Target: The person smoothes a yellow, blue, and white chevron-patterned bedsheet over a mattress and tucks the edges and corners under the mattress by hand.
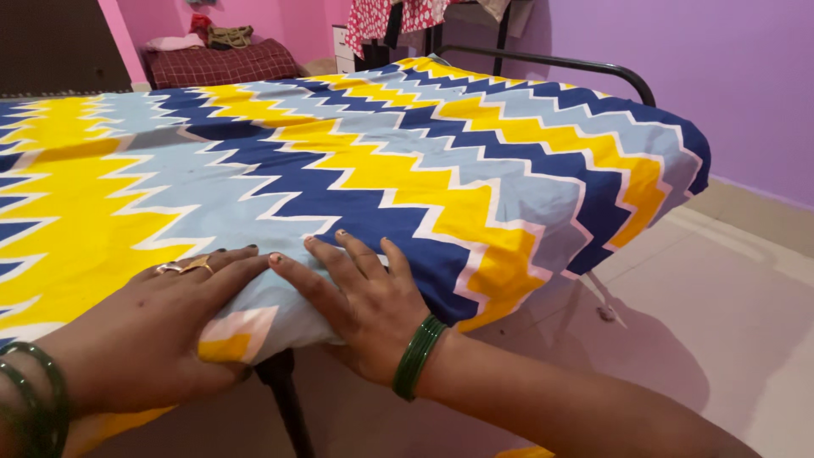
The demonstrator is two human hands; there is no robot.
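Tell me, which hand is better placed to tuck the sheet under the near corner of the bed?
Probably the right hand: it lies flat on the bedsheet just where it folds over the corner. The left hand rests further in.

Pink wall (144, 21) and purple wall (721, 76), pale tiled floor (712, 288), perhaps a dresser (343, 47) behind.

Purple wall (721, 76), tiled floor (721, 297), checked maroon bedding (220, 64), red patterned clothes hanging (398, 15)

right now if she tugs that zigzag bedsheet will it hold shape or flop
Probably floppy: the bedsheet drapes and folds over the bed's corner. Likely light, since it creases under the left hand and right hand. It may slide easily on the mattress.
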